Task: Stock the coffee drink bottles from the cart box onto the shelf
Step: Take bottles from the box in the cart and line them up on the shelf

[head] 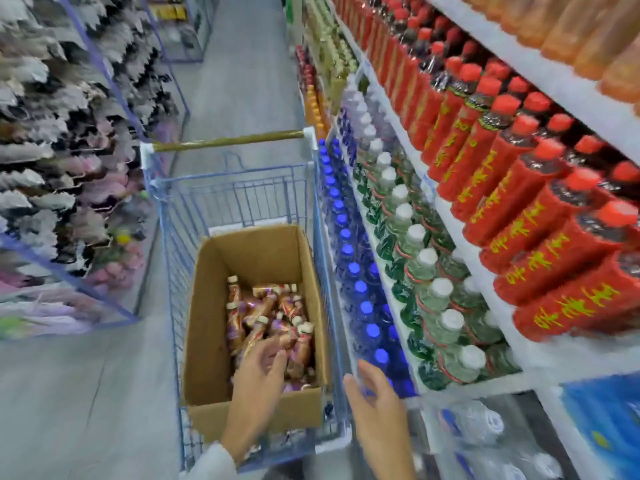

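An open cardboard box [207,306] stands in a blue wire cart [173,209]. Several brown coffee drink bottles [266,313] with cream caps lie jumbled in its bottom. My left hand [258,379] reaches down into the box with fingers apart, just above the bottles, holding nothing. Beside the cart's right edge my right hand [375,407] hovers with fingers spread and nothing in it, close to the lower shelf [460,247] on the right.
The shelves on the right hold red-labelled bottles [526,209], green-labelled clear bottles [415,265] and blue-capped bottles [353,271]. Racks of hanging goods [62,140] line the left side. Grey aisle floor [242,81] runs ahead of the cart.
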A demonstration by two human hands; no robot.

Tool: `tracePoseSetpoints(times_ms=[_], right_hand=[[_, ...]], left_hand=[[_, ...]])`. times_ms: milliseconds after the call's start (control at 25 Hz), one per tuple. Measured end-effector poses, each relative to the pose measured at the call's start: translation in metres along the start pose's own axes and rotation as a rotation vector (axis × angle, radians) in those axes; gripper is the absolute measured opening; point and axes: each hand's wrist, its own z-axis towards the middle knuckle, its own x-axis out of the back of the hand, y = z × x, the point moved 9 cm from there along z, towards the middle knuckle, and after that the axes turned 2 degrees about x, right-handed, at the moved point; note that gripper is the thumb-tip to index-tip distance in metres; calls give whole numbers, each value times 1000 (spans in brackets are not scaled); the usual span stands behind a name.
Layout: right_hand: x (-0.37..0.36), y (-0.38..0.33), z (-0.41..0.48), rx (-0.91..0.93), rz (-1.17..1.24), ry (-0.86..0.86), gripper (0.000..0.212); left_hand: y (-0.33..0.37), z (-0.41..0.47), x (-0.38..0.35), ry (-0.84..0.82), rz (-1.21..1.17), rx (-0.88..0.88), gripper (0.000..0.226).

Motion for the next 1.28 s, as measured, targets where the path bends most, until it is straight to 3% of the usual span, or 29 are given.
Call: tracePoseSetpoints(times_ms=[120, 240, 360, 440, 560, 640, 760, 880, 1000, 1040, 1160, 1280], right_hand=[[-62, 17, 41, -97, -73, -133, 24], [-107, 33, 76, -190, -108, -201, 20], [-132, 42, 104, -262, -180, -214, 36], [-145, 50, 117, -296, -215, -225, 40], [-165, 65, 127, -370, -263, -269, 47], [-175, 75, 132, -411, -298, -293, 48], [-181, 95, 144, -489, -332, -258, 26], [-196, 124, 154, -673, -204, -221, 13], [-216, 153, 169, -809, -147, -115, 11], [-223, 161, 175, -837, -151, -72, 17], [-238, 181, 192, -881, -202, 25, 59], [-243, 201, 203, -853, -163, 93, 70]], left_hand=[[-45, 65, 25, 65, 83, 143, 19], [-99, 128, 25, 52, 179, 346, 35], [-145, 184, 12, -18, 338, 503, 46], [-173, 220, -2, -88, 511, 501, 45], [-218, 249, -18, -221, 771, 549, 64], [-234, 255, -19, -215, 880, 554, 68], [-237, 261, -17, -218, 926, 469, 61], [-231, 254, -1, -219, 787, 500, 62], [-210, 223, 28, -67, 485, 599, 61], [-202, 209, 36, -42, 362, 613, 60], [-174, 169, 49, -61, 8, 622, 55], [-158, 139, 58, -89, -120, 621, 50]])
